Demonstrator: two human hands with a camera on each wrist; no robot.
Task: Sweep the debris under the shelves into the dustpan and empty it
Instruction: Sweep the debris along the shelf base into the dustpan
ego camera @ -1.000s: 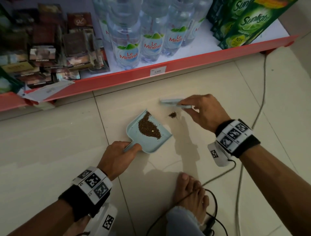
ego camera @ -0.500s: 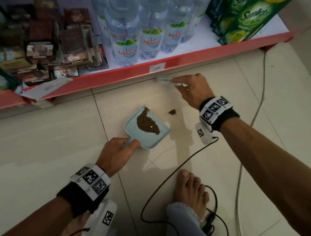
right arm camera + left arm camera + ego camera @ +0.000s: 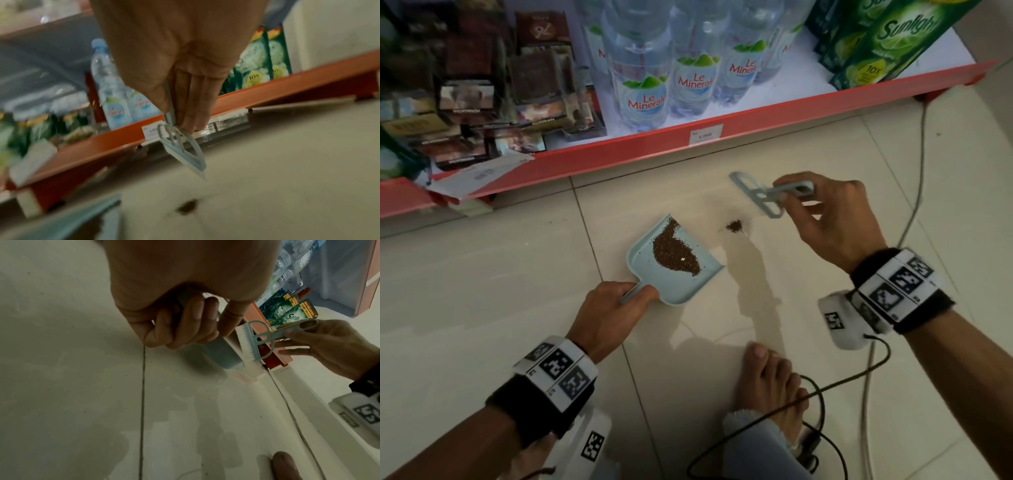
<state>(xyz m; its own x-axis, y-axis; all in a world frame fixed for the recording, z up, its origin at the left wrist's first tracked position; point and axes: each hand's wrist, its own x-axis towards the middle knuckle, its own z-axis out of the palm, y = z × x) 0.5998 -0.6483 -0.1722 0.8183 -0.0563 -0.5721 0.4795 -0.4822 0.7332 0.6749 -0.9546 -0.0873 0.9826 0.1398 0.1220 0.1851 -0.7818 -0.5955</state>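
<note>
one small debris pile [image 3: 734, 226] sits just beside dustpan [image 3: 688, 287] edge.

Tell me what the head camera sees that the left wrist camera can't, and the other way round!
Only the head view shows the brown debris heaped in the dustpan, the small debris pile on the floor, and a bare foot. Only the left wrist view shows the brush's white bristles and the left hand from underneath, fingers curled round the dustpan handle. Both show the right hand holding the brush and the red shelf edge.
</note>
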